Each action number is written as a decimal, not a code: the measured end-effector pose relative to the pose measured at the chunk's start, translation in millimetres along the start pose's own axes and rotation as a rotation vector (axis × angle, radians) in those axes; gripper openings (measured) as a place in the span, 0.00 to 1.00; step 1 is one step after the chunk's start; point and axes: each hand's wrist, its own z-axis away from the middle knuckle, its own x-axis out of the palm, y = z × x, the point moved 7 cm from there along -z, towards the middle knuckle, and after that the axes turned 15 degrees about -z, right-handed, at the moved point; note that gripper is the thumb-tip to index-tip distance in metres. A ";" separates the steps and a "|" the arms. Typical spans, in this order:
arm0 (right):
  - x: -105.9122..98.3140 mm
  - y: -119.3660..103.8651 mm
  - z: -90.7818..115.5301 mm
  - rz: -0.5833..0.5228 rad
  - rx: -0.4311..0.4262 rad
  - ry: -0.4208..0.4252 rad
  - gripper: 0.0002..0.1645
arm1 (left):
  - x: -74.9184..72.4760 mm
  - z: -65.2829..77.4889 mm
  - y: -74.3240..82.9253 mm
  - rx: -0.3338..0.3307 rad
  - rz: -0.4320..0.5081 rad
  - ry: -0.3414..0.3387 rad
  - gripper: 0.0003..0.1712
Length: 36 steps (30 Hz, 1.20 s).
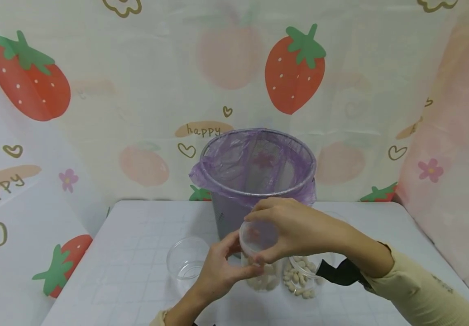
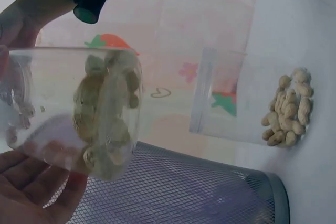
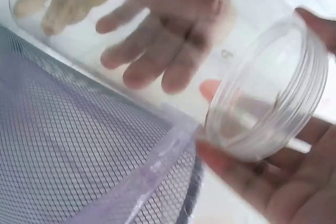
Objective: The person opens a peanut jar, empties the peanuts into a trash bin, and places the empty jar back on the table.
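A clear plastic jar (image 1: 260, 237) is held upright and raised, between 5 and 6 o'clock from the centre of the head view. Its cylindrical wall is smooth and see-through; its top end has a ribbed, transparent collar (image 3: 307, 103), though whether this is a lid or a bare neck cannot be told. Pale tan peanuts (image 2: 102, 103) in their shells sit at its base, the wall above them mostly bare. The left hand (image 1: 220, 267) grips its side from 8 o'clock; the right hand (image 1: 295, 224) grips its top from 2 o'clock.
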 end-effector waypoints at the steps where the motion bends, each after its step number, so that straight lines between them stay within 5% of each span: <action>1: 0.1 -0.7 0.6 -0.021 -0.018 -0.032 0.34 | -0.1 0.2 0.1 0.014 0.017 -0.008 0.37; 7: 0.9 -0.6 2.0 -0.110 -0.063 -0.174 0.32 | 1.4 0.3 -3.4 0.015 0.054 -0.030 0.37; 14: -2.2 -2.0 3.8 -0.010 -0.025 -0.039 0.32 | 2.5 0.7 -7.6 -0.042 -0.027 0.023 0.38; 19: -4.4 -2.5 3.4 0.115 0.094 0.037 0.37 | 2.4 1.1 -8.3 -0.101 -0.055 0.062 0.39; 26: -2.0 0.4 2.6 0.174 0.220 0.069 0.40 | 3.4 2.3 -5.1 -0.095 -0.077 0.073 0.39; 31: -0.4 -0.2 1.1 0.143 0.161 0.022 0.36 | 4.2 2.8 -3.8 -0.082 -0.082 0.071 0.40; 36: -1.3 -0.6 2.6 0.025 0.033 -0.153 0.31 | 4.5 3.3 -4.6 -0.078 -0.066 0.064 0.42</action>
